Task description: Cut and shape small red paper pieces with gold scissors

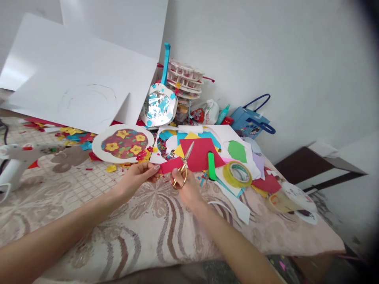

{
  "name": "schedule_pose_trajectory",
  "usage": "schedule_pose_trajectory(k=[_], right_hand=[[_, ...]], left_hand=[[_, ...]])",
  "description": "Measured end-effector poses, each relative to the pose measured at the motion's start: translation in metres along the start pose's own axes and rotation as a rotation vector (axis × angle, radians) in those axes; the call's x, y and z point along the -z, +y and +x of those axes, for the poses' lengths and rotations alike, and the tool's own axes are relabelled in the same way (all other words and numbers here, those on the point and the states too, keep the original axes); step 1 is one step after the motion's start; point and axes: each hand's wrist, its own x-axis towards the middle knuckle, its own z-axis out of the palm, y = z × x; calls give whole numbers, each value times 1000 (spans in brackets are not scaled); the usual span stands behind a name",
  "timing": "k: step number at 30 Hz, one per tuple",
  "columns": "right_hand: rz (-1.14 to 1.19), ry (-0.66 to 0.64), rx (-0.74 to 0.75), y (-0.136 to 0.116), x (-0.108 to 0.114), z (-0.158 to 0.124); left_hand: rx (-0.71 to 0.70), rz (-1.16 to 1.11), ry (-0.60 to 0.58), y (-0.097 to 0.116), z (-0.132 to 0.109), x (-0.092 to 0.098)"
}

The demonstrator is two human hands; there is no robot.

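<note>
My left hand (139, 175) pinches a small strip of red paper (171, 165) by its left end. Gold-handled scissors (184, 165) sit in my right hand (186, 189), fingers through the loops, blades pointing up and away at the strip's right end. Both hands hover over a patterned beige cloth (148, 225). Just beyond them lies a larger red paper sheet (201, 154) among blue and yellow pieces.
A white plate with red and yellow flowers (123, 143) lies left of the papers. A green marker (211, 165) and a tape roll (237, 173) lie to the right. Large white boards (79, 79) lean at the back, with a foil craft (159, 104), stacked trays (185, 79) and a blue bag (250, 120).
</note>
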Motion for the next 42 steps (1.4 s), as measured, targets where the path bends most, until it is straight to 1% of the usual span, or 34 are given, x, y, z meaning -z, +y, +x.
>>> schedule_pose_trajectory(k=[3,6,10,15,18,20,23,25,27,30,32,35,42], right_hand=[[26,-20,-15,1,-10,-9],[34,7,-8,3,-10,-9],[40,16,8,8,-6,-6],[54,-11,13,7,-2,-5],[47,-96,31,3,1,-7],[-28,-184,51,0,3,-10],[-263,-330,45,-6,4,-15],[-437,-399,17,-8,4,-18],[-558,-428,-11,-9,4,-20],[-648,-436,-30,-7,3,-21],[-651,-432,-41,-6,3,-21],[-611,-431,-74,-6,2,-21],[-572,-424,-77,-7,0,-21]], left_hand=[[-39,78,-16,2,-1,-1],[-53,103,-36,3,-3,-2],[-24,37,-57,2,-3,-4],[28,-129,-17,1,1,1],[26,-273,-5,4,4,7],[16,-344,8,7,6,11],[-9,-421,38,13,8,12],[-25,-451,54,15,9,12],[-29,-449,53,14,8,11],[-29,-391,7,11,6,10],[-35,-349,-29,9,5,9],[-41,-303,-50,7,5,8],[-9,-270,-49,10,3,5]])
